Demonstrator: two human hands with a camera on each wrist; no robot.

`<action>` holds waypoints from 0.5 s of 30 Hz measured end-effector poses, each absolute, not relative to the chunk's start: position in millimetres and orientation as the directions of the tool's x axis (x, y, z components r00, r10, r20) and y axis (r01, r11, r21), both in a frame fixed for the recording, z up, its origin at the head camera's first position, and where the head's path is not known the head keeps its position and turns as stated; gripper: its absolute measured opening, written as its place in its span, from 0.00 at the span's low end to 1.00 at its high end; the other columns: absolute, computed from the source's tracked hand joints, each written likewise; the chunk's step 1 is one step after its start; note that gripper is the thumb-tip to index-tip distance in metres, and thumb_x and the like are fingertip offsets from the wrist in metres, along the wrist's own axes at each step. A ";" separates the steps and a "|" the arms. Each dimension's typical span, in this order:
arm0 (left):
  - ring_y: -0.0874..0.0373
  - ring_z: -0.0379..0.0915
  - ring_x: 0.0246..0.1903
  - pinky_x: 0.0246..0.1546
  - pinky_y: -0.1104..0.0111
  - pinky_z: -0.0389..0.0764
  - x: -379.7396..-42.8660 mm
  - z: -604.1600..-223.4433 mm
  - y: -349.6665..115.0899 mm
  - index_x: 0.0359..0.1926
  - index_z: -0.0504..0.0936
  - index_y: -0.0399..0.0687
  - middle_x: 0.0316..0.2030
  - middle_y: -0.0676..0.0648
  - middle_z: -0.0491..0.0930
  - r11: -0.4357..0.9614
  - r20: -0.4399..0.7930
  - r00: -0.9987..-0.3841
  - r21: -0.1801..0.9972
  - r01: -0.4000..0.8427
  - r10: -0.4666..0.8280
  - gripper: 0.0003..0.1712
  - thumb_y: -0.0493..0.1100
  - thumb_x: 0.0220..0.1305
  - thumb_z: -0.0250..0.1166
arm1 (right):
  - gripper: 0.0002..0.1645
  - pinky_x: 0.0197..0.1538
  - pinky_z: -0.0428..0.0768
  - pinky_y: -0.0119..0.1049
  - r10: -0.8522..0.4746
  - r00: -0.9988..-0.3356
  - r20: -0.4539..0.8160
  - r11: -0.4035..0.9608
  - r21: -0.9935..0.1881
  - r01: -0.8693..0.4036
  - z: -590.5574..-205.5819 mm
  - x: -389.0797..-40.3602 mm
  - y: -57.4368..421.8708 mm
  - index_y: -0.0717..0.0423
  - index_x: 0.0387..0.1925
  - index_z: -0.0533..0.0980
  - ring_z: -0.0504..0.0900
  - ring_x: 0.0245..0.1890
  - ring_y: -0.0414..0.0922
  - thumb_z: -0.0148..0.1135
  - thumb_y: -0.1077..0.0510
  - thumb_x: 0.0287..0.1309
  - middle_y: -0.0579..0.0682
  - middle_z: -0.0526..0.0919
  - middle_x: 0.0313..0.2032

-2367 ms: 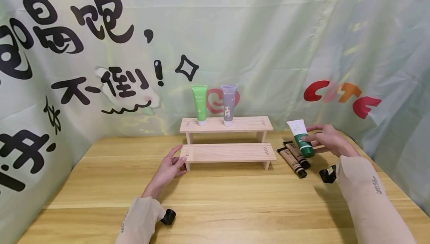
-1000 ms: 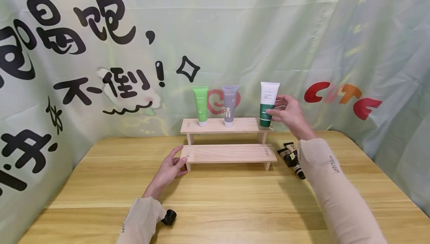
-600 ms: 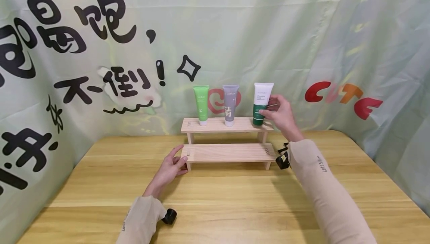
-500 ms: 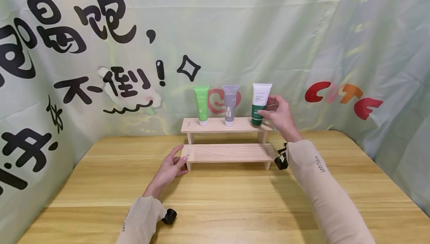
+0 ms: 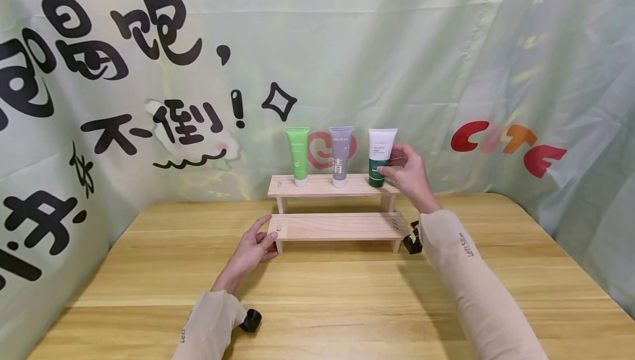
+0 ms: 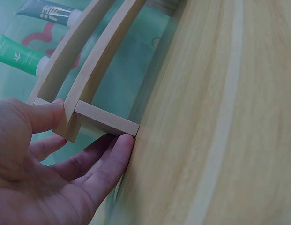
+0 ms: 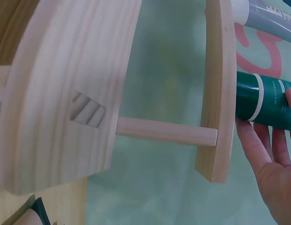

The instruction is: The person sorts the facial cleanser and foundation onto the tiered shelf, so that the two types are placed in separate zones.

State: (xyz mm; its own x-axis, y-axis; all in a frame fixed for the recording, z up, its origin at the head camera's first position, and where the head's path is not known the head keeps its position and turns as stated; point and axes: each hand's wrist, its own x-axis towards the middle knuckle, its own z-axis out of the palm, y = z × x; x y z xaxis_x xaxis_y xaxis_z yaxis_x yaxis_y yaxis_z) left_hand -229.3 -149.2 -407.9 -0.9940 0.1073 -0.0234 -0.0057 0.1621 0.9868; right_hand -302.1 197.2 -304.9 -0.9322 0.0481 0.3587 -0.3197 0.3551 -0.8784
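My right hand (image 5: 409,175) holds a white-and-green squeeze tube (image 5: 382,142) between thumb and fingers. The tube stands upright on its dark green cap, at the right part of the upper tier of a two-tier wooden display stand (image 5: 337,225). In the right wrist view the tube's green end (image 7: 248,96) meets that tier's surface. My left hand (image 5: 250,247) grips the left end of the lower tier; in the left wrist view the thumb lies on the board and fingers reach the leg (image 6: 108,117). A light green tube (image 5: 299,153) and a purple-grey tube (image 5: 340,153) stand on the upper tier.
A printed cloth (image 5: 397,46) hangs behind the wooden table (image 5: 317,305). Part of a brown tube (image 7: 30,218) shows at the bottom left of the right wrist view; my right sleeve (image 5: 471,272) hides that spot in the head view. Black wrist cameras (image 5: 251,321) jut from both sleeves.
My right hand carried the white-and-green tube from above the brown tubes onto the upper tier, then moved it slightly left and down. The left hand stayed on the stand.
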 end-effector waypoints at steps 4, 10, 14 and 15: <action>0.43 0.77 0.48 0.50 0.52 0.84 -229.3 -408.0 -148.6 0.78 0.53 0.34 0.50 0.29 0.75 0.161 -0.026 -0.994 0.987 -0.009 0.104 0.32 0.30 0.78 0.50 | 0.29 0.50 0.77 0.38 0.015 -0.943 0.332 0.357 -0.883 -0.305 -306.7 -301.2 200.8 0.71 0.62 0.67 0.75 0.54 0.56 0.66 0.71 0.61 0.67 0.76 0.53; 0.43 0.77 0.49 0.50 0.52 0.84 -229.9 -407.6 -148.3 0.78 0.52 0.35 0.52 0.27 0.75 0.163 -0.036 -0.994 0.986 -0.019 0.101 0.32 0.30 0.78 0.50 | 0.33 0.48 0.79 0.31 -0.021 -0.957 0.289 0.350 -0.895 -0.278 -307.5 -295.1 215.5 0.72 0.66 0.65 0.75 0.55 0.58 0.65 0.69 0.62 0.70 0.74 0.57; 0.43 0.78 0.48 0.50 0.52 0.84 -229.9 -407.2 -148.7 0.78 0.52 0.35 0.51 0.28 0.76 0.171 -0.040 -0.994 0.985 -0.022 0.100 0.32 0.30 0.78 0.51 | 0.34 0.48 0.77 0.23 -0.001 -0.963 0.268 0.375 -0.893 -0.249 -309.0 -289.8 229.0 0.73 0.67 0.64 0.77 0.51 0.51 0.66 0.69 0.63 0.71 0.73 0.58; 0.43 0.78 0.48 0.50 0.52 0.84 -230.0 -407.3 -148.7 0.78 0.53 0.35 0.50 0.28 0.76 0.173 -0.039 -0.994 0.985 -0.022 0.100 0.32 0.30 0.78 0.51 | 0.33 0.47 0.77 0.22 0.004 -0.964 0.266 0.386 -0.890 -0.244 -309.9 -288.7 232.7 0.73 0.67 0.64 0.77 0.50 0.47 0.65 0.69 0.63 0.71 0.73 0.58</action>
